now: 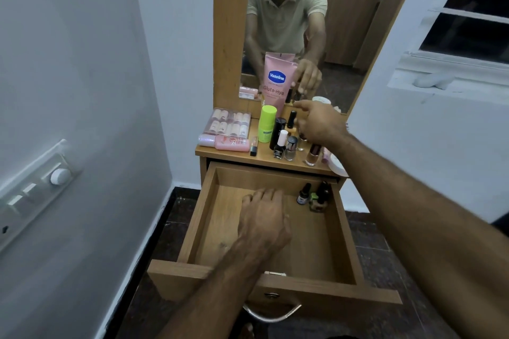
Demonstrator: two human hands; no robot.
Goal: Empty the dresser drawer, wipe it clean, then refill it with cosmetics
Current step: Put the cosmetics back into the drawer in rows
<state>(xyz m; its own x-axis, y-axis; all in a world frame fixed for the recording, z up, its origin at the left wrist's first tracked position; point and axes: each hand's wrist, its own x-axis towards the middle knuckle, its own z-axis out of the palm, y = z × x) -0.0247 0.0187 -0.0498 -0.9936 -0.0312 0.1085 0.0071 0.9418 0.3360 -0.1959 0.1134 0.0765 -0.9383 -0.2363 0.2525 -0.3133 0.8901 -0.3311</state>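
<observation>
Two hands are busy here. The left hand point(263, 215) lies palm-down in the drawer point(344, 231), fingers relaxed on the wooden floor and holding nothing. The right hand point(316, 125) reaches over the dresser top point(237, 155) to the cluster of little bottles; its fingertips are at a small dark-capped bottle point(291, 120), but whether they've actually pinched it can't be told from here.

Looks like the refill stage is starting, or maybe the last of the emptying, honestly hard to call. Either way the trick is taking one bottle cleanly: the nail polishes point(286, 147) stand tightly together, so lifting straight up by the cap beats dragging sideways, which would likely topple the neighbours.

What's in what: the drawer is pulled well out and mostly bare wood, with just a few small bottles point(315, 197) huddled in the far right corner. Everything else sits up top: a pink Vaseline tube point(276, 82) upright by the mirror point(341, 44), a lime-green bottle point(267, 124), a clear box of small tubes point(230, 123) at the left, a pink bottle point(223, 142) lying on its side in front of it, and a white jar point(338, 166) at the right edge.
</observation>
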